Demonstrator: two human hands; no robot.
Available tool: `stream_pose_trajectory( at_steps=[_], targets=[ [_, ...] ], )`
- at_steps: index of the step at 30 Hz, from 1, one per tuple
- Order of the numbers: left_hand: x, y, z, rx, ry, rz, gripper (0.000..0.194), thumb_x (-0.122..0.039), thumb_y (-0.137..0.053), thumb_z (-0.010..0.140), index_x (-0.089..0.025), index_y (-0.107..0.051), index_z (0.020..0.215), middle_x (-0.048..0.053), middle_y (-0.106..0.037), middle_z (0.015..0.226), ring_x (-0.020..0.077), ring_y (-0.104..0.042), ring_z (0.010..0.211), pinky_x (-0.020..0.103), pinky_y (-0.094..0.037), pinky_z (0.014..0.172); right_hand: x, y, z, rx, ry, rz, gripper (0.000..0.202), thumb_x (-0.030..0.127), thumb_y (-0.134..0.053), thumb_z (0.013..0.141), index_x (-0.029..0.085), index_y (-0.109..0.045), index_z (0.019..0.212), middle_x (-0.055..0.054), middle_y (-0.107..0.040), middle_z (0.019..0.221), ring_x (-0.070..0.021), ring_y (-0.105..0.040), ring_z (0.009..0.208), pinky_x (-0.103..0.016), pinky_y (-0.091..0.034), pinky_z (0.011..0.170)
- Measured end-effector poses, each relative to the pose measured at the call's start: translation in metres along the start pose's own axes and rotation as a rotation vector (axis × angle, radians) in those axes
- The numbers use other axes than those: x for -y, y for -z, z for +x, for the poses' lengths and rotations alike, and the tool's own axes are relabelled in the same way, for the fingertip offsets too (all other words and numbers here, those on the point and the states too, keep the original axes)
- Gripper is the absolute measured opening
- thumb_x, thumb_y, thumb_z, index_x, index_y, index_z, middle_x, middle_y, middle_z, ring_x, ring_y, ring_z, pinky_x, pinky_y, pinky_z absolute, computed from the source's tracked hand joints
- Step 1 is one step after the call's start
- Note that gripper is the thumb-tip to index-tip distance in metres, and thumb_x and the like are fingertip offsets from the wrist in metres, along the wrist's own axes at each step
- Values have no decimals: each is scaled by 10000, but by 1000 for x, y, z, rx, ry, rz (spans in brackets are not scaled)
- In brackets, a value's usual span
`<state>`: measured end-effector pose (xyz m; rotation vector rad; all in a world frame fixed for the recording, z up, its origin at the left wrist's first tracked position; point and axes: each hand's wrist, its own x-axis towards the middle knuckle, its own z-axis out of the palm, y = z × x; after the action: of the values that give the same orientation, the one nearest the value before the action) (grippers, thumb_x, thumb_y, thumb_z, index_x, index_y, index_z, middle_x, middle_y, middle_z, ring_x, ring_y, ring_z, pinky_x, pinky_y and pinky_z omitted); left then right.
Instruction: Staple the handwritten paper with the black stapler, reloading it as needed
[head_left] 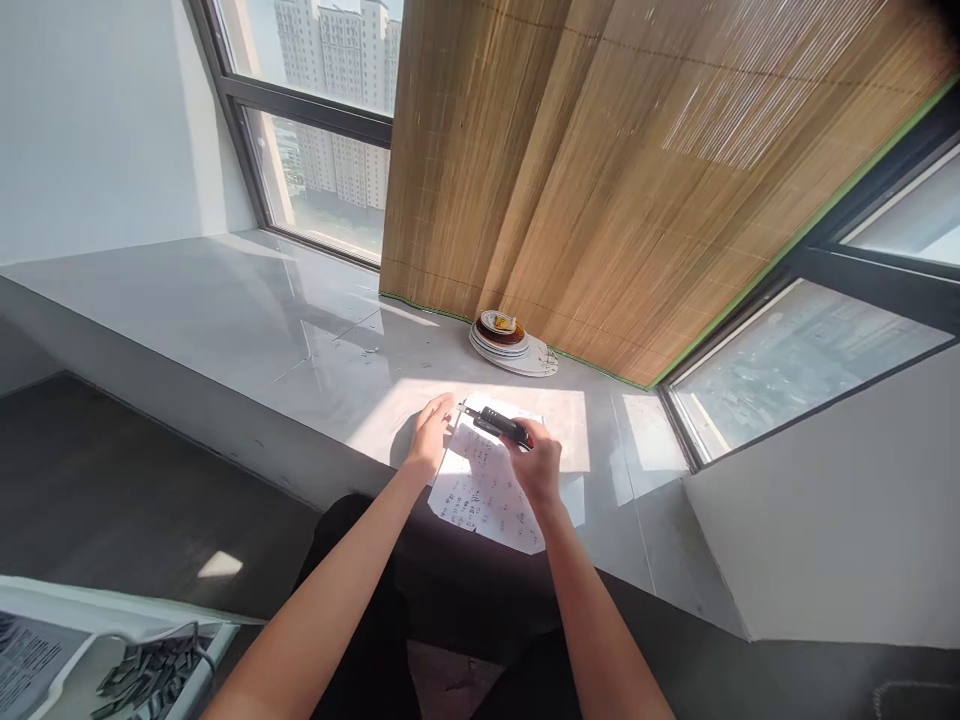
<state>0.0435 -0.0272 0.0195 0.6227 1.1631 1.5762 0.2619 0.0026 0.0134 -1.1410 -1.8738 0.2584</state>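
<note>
A sheet of paper with handwriting [487, 485] lies on the pale tiled ledge, its near end reaching past the front edge. My right hand [538, 460] is closed around a black utility knife [495, 424], held above the upper part of the sheet. Its thin metal tip points left, towards my other hand, and a bit of red shows by my right fingers. My left hand [431, 432] rests at the sheet's upper left edge with its fingers stretched out, beside the tip. Whether the tip touches the paper I cannot tell.
A stack of plates [501, 345] stands behind the paper, below a bamboo blind [570, 180]. Windows flank the blind. At the lower left, a white tray [225, 640] holds dark strip-like pieces [154, 675] and a printed sheet. My knees are under the ledge's front edge.
</note>
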Motion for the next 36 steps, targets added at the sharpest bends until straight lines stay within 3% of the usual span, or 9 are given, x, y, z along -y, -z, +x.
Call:
stream_pose_trajectory(
  at_steps=[3, 7, 14, 17, 22, 25, 30, 33, 36],
  targets=[
    [0, 10, 9, 21, 56, -173, 543, -444, -260, 1182, -206, -698, 1398, 153, -597, 1678, 255, -607, 1532, 431, -500, 1283, 24, -9, -14, -87, 254, -101, 257, 204, -582, 1058, 273, -793, 1187, -134, -844, 1165, -329, -794, 1149, -552, -644, 1020],
    [-2, 19, 14, 71, 90, -275, 664, -525, -157, 1181, -224, -726, 1343, 130, -643, 1637, 247, -592, 1547, 421, -495, 1288, 43, -20, -27, -2, 569, -224, 471, 43, -511, 1059, 319, -777, 1332, -79, -844, 1270, -270, -778, 1255, -506, -598, 1124],
    [1, 17, 9, 66, 138, -460, 521, -482, -301, 1187, -188, -724, 1259, 157, -706, 1538, 264, -588, 1549, 415, -386, 1381, 45, -17, -28, 63, 753, -293, 414, 55, -617, 1086, 320, -780, 1360, -50, -839, 1321, -239, -759, 1283, -448, -567, 1170],
    [0, 16, 9, 53, 169, -519, 480, -466, -340, 1194, -191, -733, 1204, 151, -738, 1478, 257, -634, 1498, 391, -446, 1342, 49, -13, -28, 77, 784, -317, 431, 55, -625, 1083, 334, -777, 1374, -39, -840, 1321, -230, -768, 1258, -425, -579, 1155],
    [-3, 15, 9, 11, 247, -630, 380, -368, -395, 1196, -207, -729, 1113, 132, -794, 1225, 217, -769, 1249, 301, -619, 1108, 57, -12, -26, -176, 572, -184, 405, 34, -588, 1053, 292, -798, 1284, -55, -866, 1159, -249, -794, 1118, -465, -614, 1047],
    [-5, 14, 7, -25, 261, -682, 351, -313, -414, 1190, -175, -732, 1141, 140, -788, 1139, 225, -795, 1125, 318, -633, 1065, 53, -7, -24, -307, 160, -84, 169, 231, -717, 1020, 235, -828, 1147, -100, -857, 1082, -285, -789, 1004, -443, -641, 886],
    [-5, 14, 6, -23, 257, -663, 348, -297, -452, 1173, -137, -760, 1195, 154, -801, 1070, 263, -799, 996, 399, -649, 995, 34, -3, -25, -168, -477, 113, 346, 436, -822, 842, 190, -844, 1083, -118, -852, 1028, -323, -785, 911, -439, -613, 846],
    [-3, 16, 6, -15, 260, -643, 336, -284, -468, 1165, -117, -759, 1173, 153, -807, 1058, 254, -803, 951, 385, -652, 962, 33, -6, -25, -126, -534, 73, 426, 461, -833, 832, 172, -814, 1145, -166, -831, 1134, -368, -760, 1029, -492, -593, 928],
    [-3, 18, 6, 15, 270, -628, 440, -401, -427, 1186, -117, -761, 1161, 191, -810, 1093, 288, -811, 1037, 406, -644, 1017, 53, -18, -20, -176, -298, -77, 431, 444, -796, 929, 183, -765, 1271, -202, -759, 1304, -384, -672, 1202, -531, -554, 1016]
  ],
)
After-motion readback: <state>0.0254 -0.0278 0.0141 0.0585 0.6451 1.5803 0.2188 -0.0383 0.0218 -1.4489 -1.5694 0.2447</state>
